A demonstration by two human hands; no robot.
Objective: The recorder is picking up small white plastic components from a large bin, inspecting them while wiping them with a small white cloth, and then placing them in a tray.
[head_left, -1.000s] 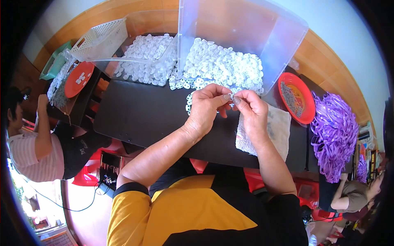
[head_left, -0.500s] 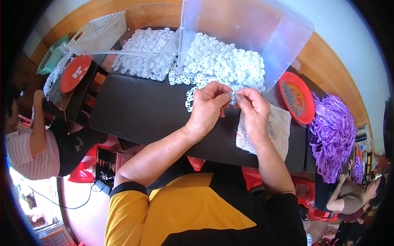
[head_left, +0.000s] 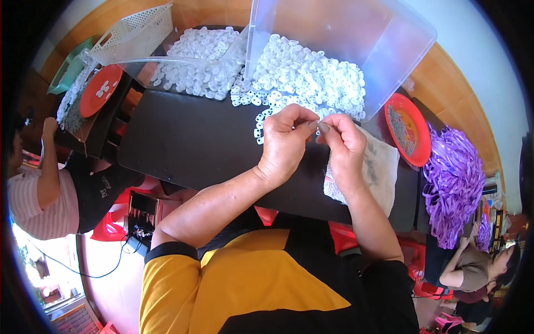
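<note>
My left hand (head_left: 285,143) and my right hand (head_left: 346,149) meet over the dark table (head_left: 183,131), thumbs and forefingers pinched almost tip to tip. Something tiny and pale seems to sit between the fingertips, too small and covered to name. Just beyond my fingers, small white plastic pieces with holes (head_left: 261,118) lie loose on the table. They spill from a heap of the same white pieces (head_left: 311,72) in a clear plastic bin (head_left: 384,61) tipped on its side. Under my right wrist lies a pale, stained cloth (head_left: 381,172).
A second clear bin (head_left: 222,53) holds more white pieces at the far left. To the right stand a red bowl (head_left: 421,146) with small grey parts and a pile of purple straps (head_left: 453,186). Other people sit at left (head_left: 47,200) and right (head_left: 473,264).
The view has shifted slightly, so the bins sit a little higher in the picture. Both hands stay pinched together, with the fingertips slightly rearranged.
</note>
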